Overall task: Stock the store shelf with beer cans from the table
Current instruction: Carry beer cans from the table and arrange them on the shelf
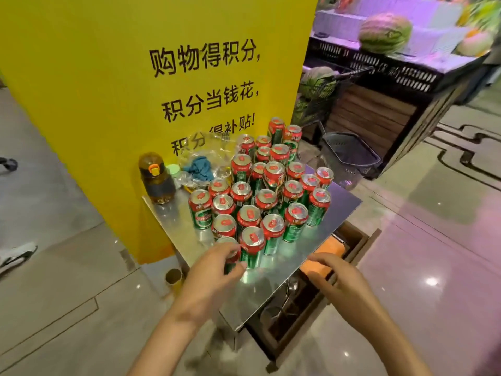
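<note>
Several green beer cans with red tops stand packed together on a small shiny metal table. My left hand wraps around the nearest can at the front left of the cluster, covering most of it. My right hand hovers over the table's front right edge, fingers loosely curled and holding nothing. No store shelf for the cans shows in this view.
A brown water bottle and a crumpled plastic bag with blue cloth sit at the table's back left. A tall yellow sign stands behind. A grey basket, watermelons and a produce stand lie to the right. An open drawer sits under the table.
</note>
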Demonstrator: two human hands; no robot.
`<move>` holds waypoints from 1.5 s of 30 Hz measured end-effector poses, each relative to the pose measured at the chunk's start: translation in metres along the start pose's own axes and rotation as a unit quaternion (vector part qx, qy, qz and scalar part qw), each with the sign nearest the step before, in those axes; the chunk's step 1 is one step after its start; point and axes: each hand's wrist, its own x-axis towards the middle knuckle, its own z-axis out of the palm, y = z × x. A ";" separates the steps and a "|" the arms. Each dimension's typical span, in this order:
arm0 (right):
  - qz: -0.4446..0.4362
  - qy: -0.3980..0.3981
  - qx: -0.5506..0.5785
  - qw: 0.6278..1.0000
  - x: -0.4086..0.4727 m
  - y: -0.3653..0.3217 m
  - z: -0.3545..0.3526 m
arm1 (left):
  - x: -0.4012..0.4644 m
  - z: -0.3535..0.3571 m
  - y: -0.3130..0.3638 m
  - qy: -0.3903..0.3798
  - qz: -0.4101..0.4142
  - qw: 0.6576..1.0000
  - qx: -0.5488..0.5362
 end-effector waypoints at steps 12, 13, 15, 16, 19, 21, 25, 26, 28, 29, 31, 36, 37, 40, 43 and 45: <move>-0.059 -0.098 -0.039 0.993 0.191 0.029 -0.035 | 0.150 0.020 0.007 0.073 -0.086 0.993 0.038; -0.069 -0.103 -0.045 0.991 0.206 0.031 -0.036 | 0.160 0.021 0.003 0.087 -0.099 0.990 0.042; -0.085 -0.106 -0.051 0.989 0.235 0.034 -0.038 | 0.180 0.022 0.000 0.103 -0.127 0.986 0.035; -0.092 -0.108 -0.055 0.988 0.247 0.034 -0.038 | 0.190 0.023 0.000 0.104 -0.141 0.984 0.031; -0.116 -0.123 -0.062 0.984 0.279 0.033 -0.036 | 0.218 0.025 -0.005 0.118 -0.161 0.980 0.026; -0.120 -0.134 -0.049 0.983 0.297 0.035 -0.032 | 0.235 0.027 -0.008 0.133 -0.163 0.977 0.029; -0.116 -0.154 0.010 0.981 0.318 0.038 -0.024 | 0.263 0.027 -0.008 0.145 -0.152 0.978 0.012; -0.123 -0.161 0.029 0.979 0.321 0.037 -0.023 | 0.270 0.027 -0.010 0.141 -0.150 0.978 0.008; -0.133 -0.176 0.056 0.974 0.327 0.035 -0.018 | 0.280 0.026 -0.016 0.128 -0.163 0.978 0.003; -0.133 -0.178 0.065 0.973 0.329 0.033 -0.015 | 0.284 0.025 -0.018 0.120 -0.171 0.978 0.003; -0.127 -0.175 0.083 0.973 0.331 0.034 -0.008 | 0.292 0.024 -0.024 0.106 -0.179 0.978 0.011; -0.124 -0.143 0.114 0.975 0.329 0.036 0.004 | 0.302 0.022 -0.032 0.077 -0.145 0.986 0.003; -0.124 -0.137 0.117 0.976 0.329 0.035 0.005 | 0.303 0.022 -0.032 0.071 -0.137 0.988 -0.009; -0.118 -0.136 0.116 0.977 0.332 0.035 0.004 | 0.306 0.022 -0.034 0.067 -0.123 0.990 -0.036; -0.115 -0.134 0.097 0.979 0.335 0.033 0.001 | 0.309 0.021 -0.040 0.062 -0.119 0.990 -0.040; -0.121 -0.127 0.087 0.981 0.336 0.031 -0.002 | 0.311 0.021 -0.041 0.075 -0.113 0.990 -0.027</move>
